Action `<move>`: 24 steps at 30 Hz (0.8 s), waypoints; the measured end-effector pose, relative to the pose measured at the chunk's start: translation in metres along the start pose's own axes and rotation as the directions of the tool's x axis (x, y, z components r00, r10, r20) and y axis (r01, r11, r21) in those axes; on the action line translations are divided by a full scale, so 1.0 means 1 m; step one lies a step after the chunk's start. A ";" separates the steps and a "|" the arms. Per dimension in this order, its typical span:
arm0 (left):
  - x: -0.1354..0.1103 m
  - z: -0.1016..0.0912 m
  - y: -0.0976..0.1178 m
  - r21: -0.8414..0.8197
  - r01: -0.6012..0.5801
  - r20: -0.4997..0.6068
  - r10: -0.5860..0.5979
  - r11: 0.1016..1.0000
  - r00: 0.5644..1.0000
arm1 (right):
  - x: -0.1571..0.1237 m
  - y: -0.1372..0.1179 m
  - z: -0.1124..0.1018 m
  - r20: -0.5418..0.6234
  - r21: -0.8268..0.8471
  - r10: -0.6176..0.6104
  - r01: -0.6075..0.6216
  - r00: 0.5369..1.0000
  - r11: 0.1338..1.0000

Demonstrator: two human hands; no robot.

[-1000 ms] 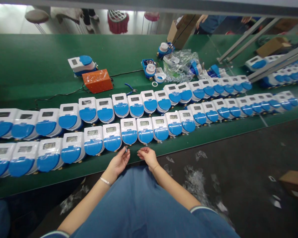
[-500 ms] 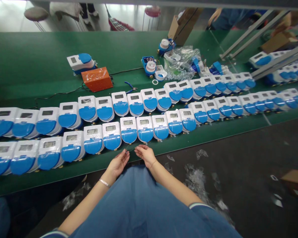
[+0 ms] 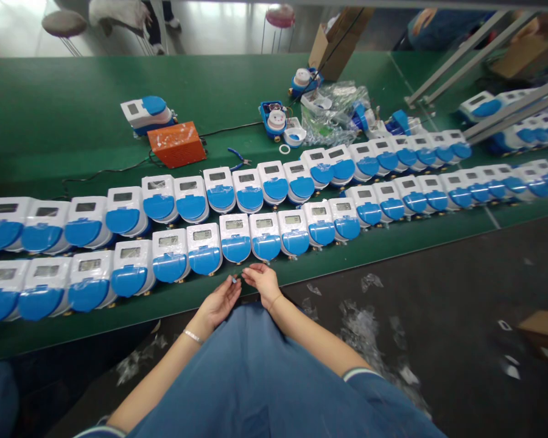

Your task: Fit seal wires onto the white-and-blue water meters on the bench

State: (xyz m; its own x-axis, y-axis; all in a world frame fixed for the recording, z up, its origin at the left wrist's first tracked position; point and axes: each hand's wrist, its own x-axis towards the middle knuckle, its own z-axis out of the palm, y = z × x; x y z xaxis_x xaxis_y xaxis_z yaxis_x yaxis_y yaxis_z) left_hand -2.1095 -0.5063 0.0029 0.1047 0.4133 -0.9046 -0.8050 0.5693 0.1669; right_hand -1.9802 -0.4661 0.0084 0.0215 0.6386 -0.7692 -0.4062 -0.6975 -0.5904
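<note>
My left hand (image 3: 220,300) is at the front edge of the bench, thumb and fingers closed on a small pale blue piece (image 3: 234,280). Just to its right, my right hand (image 3: 261,281) is pinched, its fingertips close to that piece. Whatever the right fingertips grip is too small to make out. Right beyond the hands stand water meters with white housings and blue lids, the nearest being one meter (image 3: 236,238) with a lit display and its neighbour (image 3: 265,237). Neither hand touches a meter.
Two long rows of meters run along the green bench (image 3: 64,158). Behind them lie an orange box (image 3: 177,145) with a cable, blue-handled cutters (image 3: 240,159), an opened meter (image 3: 274,119) and clear plastic bags (image 3: 333,115). Metal struts (image 3: 461,58) rise at the right.
My right hand has moved left, bringing its fingertips closer to my left hand. The thin strand between them is now hard to see. The meters stay in place.
</note>
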 end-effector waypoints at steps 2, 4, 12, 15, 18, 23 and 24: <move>0.000 -0.001 0.000 0.010 -0.002 0.001 0.002 1.000 1.000 | -0.001 -0.001 0.001 0.001 -0.007 -0.010 0.010 1.000 1.000; 0.001 -0.001 0.000 0.018 -0.009 0.006 0.009 1.000 1.000 | -0.001 -0.001 0.002 -0.002 -0.015 -0.020 0.020 1.000 1.000; 0.001 -0.002 0.000 0.009 -0.012 0.013 0.012 1.000 1.000 | 0.001 0.000 0.002 -0.020 -0.057 -0.058 0.057 0.998 0.997; 0.001 -0.002 0.000 0.007 -0.006 0.015 0.006 1.000 1.000 | 0.001 0.001 0.001 -0.022 -0.070 -0.070 0.068 0.997 0.995; 0.003 -0.002 0.000 0.018 -0.012 0.022 0.011 1.000 1.000 | 0.002 0.001 0.002 -0.023 -0.085 -0.076 0.074 0.997 0.994; 0.006 -0.005 0.000 0.044 -0.043 0.015 0.042 0.998 0.999 | 0.005 0.005 0.001 0.011 -0.143 -0.148 0.148 0.989 0.979; 0.007 -0.006 0.000 0.049 -0.058 0.008 0.057 0.997 0.998 | 0.006 0.006 0.000 0.026 -0.174 -0.184 0.186 0.983 0.967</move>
State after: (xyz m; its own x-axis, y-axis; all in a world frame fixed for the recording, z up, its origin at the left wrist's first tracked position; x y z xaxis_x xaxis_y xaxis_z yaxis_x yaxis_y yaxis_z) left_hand -2.1119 -0.5078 -0.0054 0.0630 0.4509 -0.8904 -0.7800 0.5788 0.2379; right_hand -1.9824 -0.4660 0.0002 0.0725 0.7644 -0.6407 -0.2303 -0.6122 -0.7564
